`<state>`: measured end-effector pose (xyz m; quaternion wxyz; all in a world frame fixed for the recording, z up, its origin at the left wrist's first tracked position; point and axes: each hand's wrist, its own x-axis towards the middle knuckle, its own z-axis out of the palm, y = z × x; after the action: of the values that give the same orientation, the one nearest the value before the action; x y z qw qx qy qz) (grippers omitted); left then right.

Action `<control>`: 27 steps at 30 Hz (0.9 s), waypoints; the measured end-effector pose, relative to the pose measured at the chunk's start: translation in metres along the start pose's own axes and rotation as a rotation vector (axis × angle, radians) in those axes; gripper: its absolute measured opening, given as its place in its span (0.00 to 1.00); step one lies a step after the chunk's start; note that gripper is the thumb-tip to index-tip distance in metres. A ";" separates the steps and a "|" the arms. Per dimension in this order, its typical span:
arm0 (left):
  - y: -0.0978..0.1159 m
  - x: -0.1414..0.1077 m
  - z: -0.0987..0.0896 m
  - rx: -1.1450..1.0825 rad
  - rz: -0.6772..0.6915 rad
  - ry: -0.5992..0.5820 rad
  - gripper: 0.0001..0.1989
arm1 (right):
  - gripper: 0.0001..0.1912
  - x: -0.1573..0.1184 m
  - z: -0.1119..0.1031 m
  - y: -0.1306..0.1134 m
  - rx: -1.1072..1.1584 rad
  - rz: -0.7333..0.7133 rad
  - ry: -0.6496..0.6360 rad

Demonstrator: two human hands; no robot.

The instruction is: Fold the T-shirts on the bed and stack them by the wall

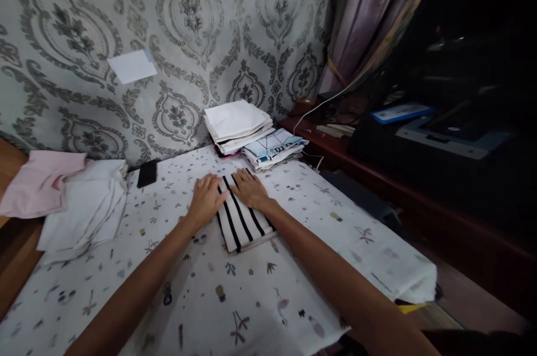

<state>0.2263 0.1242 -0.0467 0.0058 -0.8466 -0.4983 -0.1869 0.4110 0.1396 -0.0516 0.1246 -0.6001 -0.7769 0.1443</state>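
A folded black-and-white striped cloth (241, 219), perhaps a garment, lies flat on the printed bed sheet (168, 294). My left hand (205, 199) rests at its left edge with the fingers stretched out. On the far part of the cloth my right hand (250, 189) lies flat, palm down and fingers extended. Neither hand grips the fabric. Just beyond my hands are a stack of folded white cloths (237, 123) and, to its right, a folded pile with a blue-and-white printed piece (274, 148) on top.
White folded cloths (90, 205) and a pink cloth (39, 182) lie at the left edge. Near them is a black phone (147, 173). A patterned wall (188, 26) rises behind. To the right stands a dark red ledge (335, 146) with a white cable (321, 103).
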 end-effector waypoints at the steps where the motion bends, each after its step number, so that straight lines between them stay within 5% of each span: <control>1: 0.013 -0.017 0.000 -0.026 0.075 -0.041 0.25 | 0.30 0.000 0.000 0.001 0.008 -0.002 -0.003; 4: 0.050 -0.069 -0.002 -0.130 0.265 -0.252 0.35 | 0.29 0.003 -0.001 0.004 0.043 -0.003 -0.031; 7: 0.070 -0.107 -0.009 -0.293 0.276 -0.405 0.40 | 0.27 0.009 -0.007 0.008 0.033 -0.018 -0.051; 9: 0.070 -0.119 -0.016 -0.465 0.055 -0.373 0.38 | 0.26 0.015 -0.013 0.010 -0.004 -0.044 -0.046; 14: 0.058 -0.108 -0.027 -1.145 -0.756 -0.027 0.34 | 0.24 0.038 -0.029 0.006 -0.080 -0.122 -0.082; 16: 0.061 -0.095 -0.027 -1.363 -0.920 -0.064 0.31 | 0.22 0.049 -0.033 0.004 -0.098 -0.146 -0.119; 22: 0.067 -0.071 -0.032 -1.360 -1.013 -0.427 0.15 | 0.17 0.073 -0.041 0.009 -0.012 -0.160 -0.195; 24: 0.053 -0.076 -0.041 -1.398 -0.990 -0.399 0.11 | 0.14 0.070 -0.042 0.018 0.069 -0.146 -0.210; 27: 0.023 -0.091 -0.059 -1.536 -1.014 -0.121 0.07 | 0.13 0.052 -0.041 0.032 0.224 -0.094 -0.239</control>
<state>0.1882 0.0241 -0.0166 -0.6663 -0.3066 -0.5483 -0.4018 0.4420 0.2005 -0.0250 0.1041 -0.5239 -0.7925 0.2944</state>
